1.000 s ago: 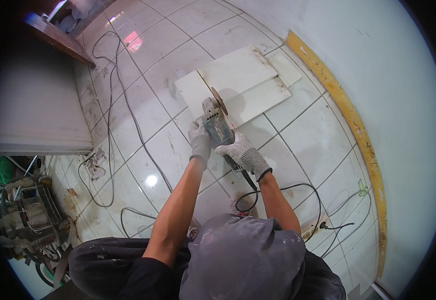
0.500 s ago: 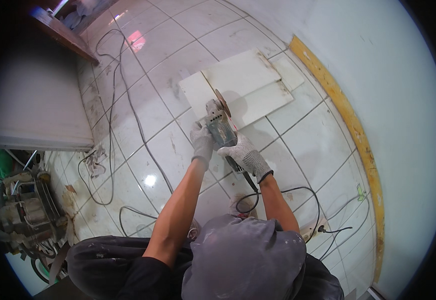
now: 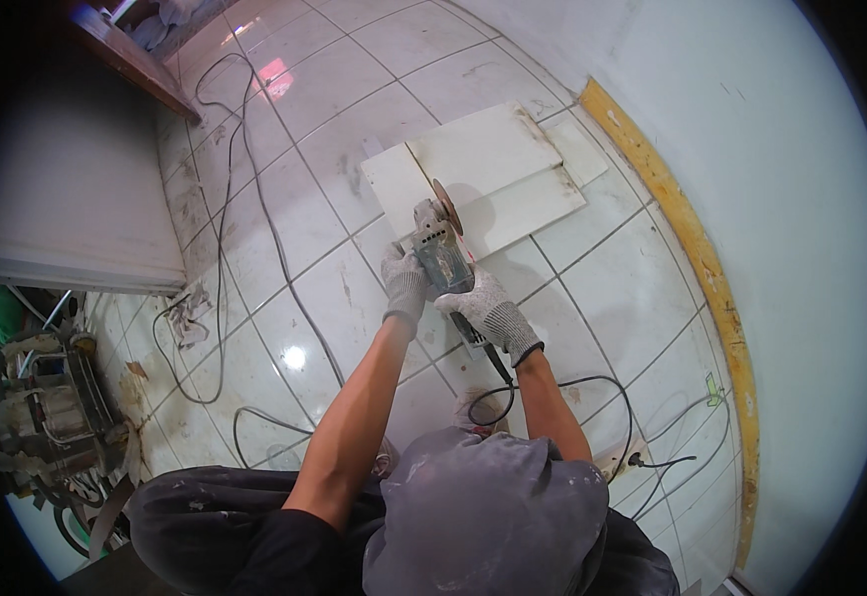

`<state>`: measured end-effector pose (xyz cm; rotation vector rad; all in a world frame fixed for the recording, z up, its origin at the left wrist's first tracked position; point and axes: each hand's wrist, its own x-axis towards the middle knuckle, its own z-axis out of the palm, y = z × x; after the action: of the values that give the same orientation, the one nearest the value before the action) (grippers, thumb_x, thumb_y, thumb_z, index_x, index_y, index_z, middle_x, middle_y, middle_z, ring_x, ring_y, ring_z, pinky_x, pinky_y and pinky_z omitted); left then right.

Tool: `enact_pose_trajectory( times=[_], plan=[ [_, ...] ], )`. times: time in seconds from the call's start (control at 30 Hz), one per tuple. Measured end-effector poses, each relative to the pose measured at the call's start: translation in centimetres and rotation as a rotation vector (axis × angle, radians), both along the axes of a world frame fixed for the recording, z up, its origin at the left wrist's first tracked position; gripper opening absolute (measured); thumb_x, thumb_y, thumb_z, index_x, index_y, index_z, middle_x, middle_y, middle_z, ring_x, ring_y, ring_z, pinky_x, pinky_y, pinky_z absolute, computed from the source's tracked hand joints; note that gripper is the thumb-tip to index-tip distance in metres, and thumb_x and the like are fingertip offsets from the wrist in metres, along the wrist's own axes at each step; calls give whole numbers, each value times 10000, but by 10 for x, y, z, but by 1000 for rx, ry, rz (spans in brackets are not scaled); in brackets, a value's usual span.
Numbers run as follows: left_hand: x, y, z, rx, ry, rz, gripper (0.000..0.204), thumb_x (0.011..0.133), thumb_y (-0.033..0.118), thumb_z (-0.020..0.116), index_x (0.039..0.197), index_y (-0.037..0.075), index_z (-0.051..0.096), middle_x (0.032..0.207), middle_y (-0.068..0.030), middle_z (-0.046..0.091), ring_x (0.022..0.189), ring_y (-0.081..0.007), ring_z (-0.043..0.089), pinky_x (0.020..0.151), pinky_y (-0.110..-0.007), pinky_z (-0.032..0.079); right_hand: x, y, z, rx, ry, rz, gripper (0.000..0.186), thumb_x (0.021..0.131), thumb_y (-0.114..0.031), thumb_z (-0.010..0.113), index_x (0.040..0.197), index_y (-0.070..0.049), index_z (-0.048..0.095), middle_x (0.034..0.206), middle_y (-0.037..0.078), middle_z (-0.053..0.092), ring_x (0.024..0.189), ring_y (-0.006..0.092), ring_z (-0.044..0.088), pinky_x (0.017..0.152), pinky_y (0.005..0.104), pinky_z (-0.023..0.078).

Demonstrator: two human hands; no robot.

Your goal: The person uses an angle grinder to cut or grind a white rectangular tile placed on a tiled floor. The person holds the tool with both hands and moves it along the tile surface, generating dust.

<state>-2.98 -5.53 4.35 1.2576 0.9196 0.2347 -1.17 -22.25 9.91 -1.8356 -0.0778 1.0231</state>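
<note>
Left hand (image 3: 404,283), right hand (image 3: 490,310) clasp grinder (image 3: 444,266); white boards (image 3: 488,149) on tiled floor (image 3: 607,283), pale wall (image 3: 751,149).

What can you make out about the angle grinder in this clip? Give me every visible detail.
The angle grinder has a dark teal-grey, scuffed body, a grey, worn-looking head with a row of dark vent holes, and a thin reddish-brown disc seen nearly edge-on. It points away from the person, disc end over the white boards. The gloved left hand grips its left side, the gloved right hand its rear. A black cord leaves the back. Whether the disc spins is unclear.
</note>
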Motion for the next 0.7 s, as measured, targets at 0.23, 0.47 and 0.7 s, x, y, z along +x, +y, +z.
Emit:
enact_pose_trajectory(
  times=[0.23,0.47,0.7],
  plan=[
    [-1,2,5,-2,24,-7,139,1081,74,592,1184,6,655,952,-58,722,762,-142,725,641,-326,608,-1,2,-4,11,-17,-23,798,815,-330,913,1448,57,621,1209,180,776,1080,259,753,988,387,602],
    [-1,2,0,19,3,-3,129,1086,87,609,1181,13,655,941,-58,726,749,-133,721,608,-314,590,-2,4,4,-5,-57,-42,759,770,-347,924,1352,60,656,1048,114,768,901,192,730,862,358,614],
    [-1,2,-5,-11,-20,13,158,1090,69,574,1211,12,659,941,-67,736,739,-146,725,599,-316,588,-1,2,10,-36,-27,1,809,825,-338,903,1477,49,621,1263,210,780,1141,291,767,1035,407,601]
  ],
)
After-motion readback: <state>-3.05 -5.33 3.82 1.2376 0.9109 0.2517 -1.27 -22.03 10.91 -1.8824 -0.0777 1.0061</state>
